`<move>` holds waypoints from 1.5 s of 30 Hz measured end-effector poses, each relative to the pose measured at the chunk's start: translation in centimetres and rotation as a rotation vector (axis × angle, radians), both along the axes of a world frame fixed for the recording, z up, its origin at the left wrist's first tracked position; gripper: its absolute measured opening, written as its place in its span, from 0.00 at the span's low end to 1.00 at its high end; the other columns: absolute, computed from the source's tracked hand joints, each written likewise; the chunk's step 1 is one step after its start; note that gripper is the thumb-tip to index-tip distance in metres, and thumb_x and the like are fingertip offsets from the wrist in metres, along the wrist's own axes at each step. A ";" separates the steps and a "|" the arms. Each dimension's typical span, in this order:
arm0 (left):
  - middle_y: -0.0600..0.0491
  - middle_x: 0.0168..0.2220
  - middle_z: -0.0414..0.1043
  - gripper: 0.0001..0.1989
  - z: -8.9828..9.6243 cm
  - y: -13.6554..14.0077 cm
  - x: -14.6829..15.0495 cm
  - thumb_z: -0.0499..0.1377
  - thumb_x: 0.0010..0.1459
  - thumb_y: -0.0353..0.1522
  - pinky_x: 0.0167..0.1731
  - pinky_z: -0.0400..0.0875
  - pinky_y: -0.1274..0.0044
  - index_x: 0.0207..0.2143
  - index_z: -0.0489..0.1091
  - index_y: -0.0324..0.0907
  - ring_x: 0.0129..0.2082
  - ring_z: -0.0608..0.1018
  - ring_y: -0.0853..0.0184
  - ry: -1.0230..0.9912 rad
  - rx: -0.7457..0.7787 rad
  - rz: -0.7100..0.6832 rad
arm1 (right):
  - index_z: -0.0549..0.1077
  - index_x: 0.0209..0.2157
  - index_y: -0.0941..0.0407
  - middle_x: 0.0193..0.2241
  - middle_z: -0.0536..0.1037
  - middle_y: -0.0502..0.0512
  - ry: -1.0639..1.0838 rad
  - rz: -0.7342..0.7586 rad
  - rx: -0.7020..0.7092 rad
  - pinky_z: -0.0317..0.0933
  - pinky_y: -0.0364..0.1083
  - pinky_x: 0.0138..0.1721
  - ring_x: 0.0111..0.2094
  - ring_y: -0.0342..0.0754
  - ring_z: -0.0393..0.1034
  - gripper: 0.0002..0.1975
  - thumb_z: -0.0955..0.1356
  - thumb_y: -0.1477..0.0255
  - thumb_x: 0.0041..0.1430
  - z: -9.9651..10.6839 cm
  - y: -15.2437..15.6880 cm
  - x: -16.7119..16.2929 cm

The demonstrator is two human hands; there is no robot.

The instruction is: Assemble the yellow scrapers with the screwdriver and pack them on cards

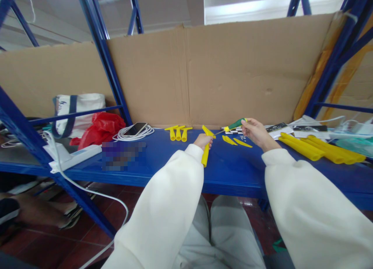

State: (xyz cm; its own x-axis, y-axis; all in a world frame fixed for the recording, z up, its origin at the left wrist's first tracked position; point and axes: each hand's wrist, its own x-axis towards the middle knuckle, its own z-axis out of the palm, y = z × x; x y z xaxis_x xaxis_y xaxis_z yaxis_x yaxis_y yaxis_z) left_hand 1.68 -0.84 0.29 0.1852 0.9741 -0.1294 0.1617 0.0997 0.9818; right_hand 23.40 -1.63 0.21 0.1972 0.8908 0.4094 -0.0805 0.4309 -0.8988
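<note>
Screwdriver (pixel 235 124) juts leftward from right hand (pixel 255 133).

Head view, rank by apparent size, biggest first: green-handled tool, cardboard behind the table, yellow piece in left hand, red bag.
1. Cardboard
2. Red bag
3. Yellow piece and green-handled tool: too alike to rank; the left hand covers part of the yellow piece.
</note>
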 end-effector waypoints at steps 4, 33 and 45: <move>0.63 0.14 0.56 0.09 0.1 -0.1 0.1 0.56 0.59 0.20 0.18 0.56 0.81 0.28 0.65 0.38 0.12 0.60 0.76 -0.021 -0.002 -0.010 | 0.70 0.29 0.53 0.14 0.66 0.42 0.029 -0.036 0.028 0.53 0.37 0.16 0.17 0.38 0.61 0.23 0.80 0.58 0.37 -0.1 0.1 0.0; 0.62 0.14 0.57 0.12 0.3 -0.5 0.2 0.55 0.59 0.20 0.18 0.56 0.81 0.25 0.62 0.40 0.12 0.60 0.76 -0.035 -0.003 -0.034 | 0.65 0.26 0.52 0.13 0.64 0.40 0.063 -0.099 0.172 0.53 0.38 0.16 0.15 0.38 0.58 0.23 0.80 0.59 0.39 0.2 0.3 -0.4; 0.62 0.14 0.57 0.07 0.0 0.0 0.1 0.54 0.59 0.21 0.17 0.57 0.80 0.31 0.67 0.38 0.13 0.61 0.75 0.023 -0.006 0.040 | 0.63 0.27 0.52 0.13 0.61 0.39 0.140 -0.175 0.223 0.56 0.38 0.16 0.15 0.38 0.58 0.24 0.79 0.57 0.41 0.1 0.8 0.3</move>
State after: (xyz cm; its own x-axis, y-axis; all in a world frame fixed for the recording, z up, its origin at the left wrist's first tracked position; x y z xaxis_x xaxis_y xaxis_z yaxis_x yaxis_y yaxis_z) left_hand 1.74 -0.79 0.32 0.1428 0.9800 -0.1386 0.1800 0.1120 0.9773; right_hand 23.65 -0.85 0.32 0.4077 0.7297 0.5489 -0.1039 0.6343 -0.7661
